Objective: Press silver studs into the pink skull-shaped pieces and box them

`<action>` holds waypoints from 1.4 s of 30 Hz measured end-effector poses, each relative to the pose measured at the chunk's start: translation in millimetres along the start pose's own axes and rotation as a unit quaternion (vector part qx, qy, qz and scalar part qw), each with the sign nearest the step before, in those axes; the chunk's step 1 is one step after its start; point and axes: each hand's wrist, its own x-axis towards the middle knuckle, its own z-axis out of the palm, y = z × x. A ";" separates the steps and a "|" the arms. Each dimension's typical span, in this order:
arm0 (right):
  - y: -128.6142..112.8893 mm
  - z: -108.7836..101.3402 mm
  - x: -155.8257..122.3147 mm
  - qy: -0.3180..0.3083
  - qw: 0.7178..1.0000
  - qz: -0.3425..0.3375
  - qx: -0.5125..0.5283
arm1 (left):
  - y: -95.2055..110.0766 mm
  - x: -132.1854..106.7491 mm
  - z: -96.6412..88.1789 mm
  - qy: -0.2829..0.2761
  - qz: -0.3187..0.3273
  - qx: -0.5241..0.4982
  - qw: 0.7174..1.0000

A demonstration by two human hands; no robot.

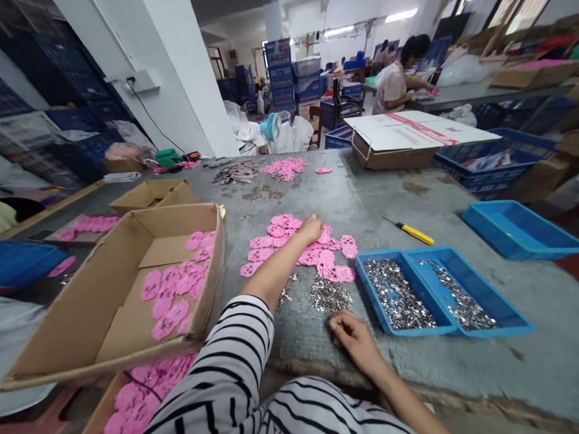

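Note:
My left hand (pixel 311 229) reaches across to the far side of a loose spread of pink flat skull-shaped pieces (pixel 310 257). Its fingers are curled closed at a pink piece (pixel 325 233) beside the fingertips; the grip itself is partly hidden. My right hand (pixel 354 339) rests near the table's front edge with thumb and fingers pressed together, and anything in them is too small to make out. Just beyond it lies a pile of small shiny metal parts (pixel 331 294). A smaller scatter of metal parts (pixel 288 289) shows beside my left forearm.
A blue two-part tray (pixel 457 328) of metal parts stands right, near a yellow-handled screwdriver (pixel 415 233) and another blue tray (pixel 522 231). A cardboard box (pixel 175 218) with pink pieces stands left. Grey pieces (pixel 237 172) lie farther back. A co-worker (pixel 392 83) sits beyond.

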 end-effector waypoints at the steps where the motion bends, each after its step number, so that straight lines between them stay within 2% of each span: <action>1: -0.1 -0.2 0.5 0.001 1.000 0.000 -0.003 | 1.1 -3.0 -1.2 0.017 0.004 -0.014 1.000; 6: -3.1 -1.5 2.8 0.002 1.000 -0.004 -0.008 | 5.1 -23.5 -18.8 0.129 0.018 -0.096 0.987; 11: -0.5 -1.4 2.6 -0.015 1.000 0.004 0.004 | -2.8 -54.0 -47.2 0.246 -0.014 -0.192 0.950; 14: 3.2 -5.6 1.8 0.034 0.999 -0.022 -0.036 | -10.7 -81.7 -52.1 0.296 -0.045 -0.259 0.918; 17: -1.8 -16.0 3.9 0.097 0.978 -0.074 -0.170 | -16.9 -119.3 -40.8 0.300 -0.072 -0.343 0.888; 18: -6.2 -19.8 5.7 0.089 0.965 -0.072 -0.234 | -18.2 -133.3 -34.7 0.287 -0.078 -0.401 0.867; 20: -17.4 -26.1 10.5 0.027 0.927 -0.025 -0.373 | -19.4 -160.9 -22.6 0.216 -0.090 -0.614 0.754; 21: -23.3 -28.1 13.2 -0.013 0.900 0.005 -0.437 | -19.3 -173.5 -17.6 0.174 -0.098 -0.694 0.692; 22: -28.6 -29.1 15.8 -0.050 0.872 0.027 -0.487 | -18.7 -184.8 -13.8 0.139 -0.107 -0.746 0.642; 23: -33.0 -29.3 18.1 -0.077 0.848 0.039 -0.522 | -17.9 -194.5 -11.0 0.119 -0.116 -0.770 0.616; 24: -36.5 -28.8 20.1 -0.094 0.833 0.041 -0.544 | -16.7 -202.5 -9.4 0.109 -0.123 -0.780 0.604; 29: -43.0 -24.2 26.4 -0.097 0.819 0.027 -0.565 | -9.4 -222.1 -6.5 0.122 -0.137 -0.793 0.581; 35: -48.6 -25.0 32.1 -0.121 0.799 0.073 -0.584 | -4.3 -230.0 8.6 0.084 -0.147 -0.799 0.577; 42: -43.9 -38.4 33.8 -0.117 0.811 0.065 -0.569 | -1.7 -238.9 16.5 0.054 -0.126 -0.804 0.579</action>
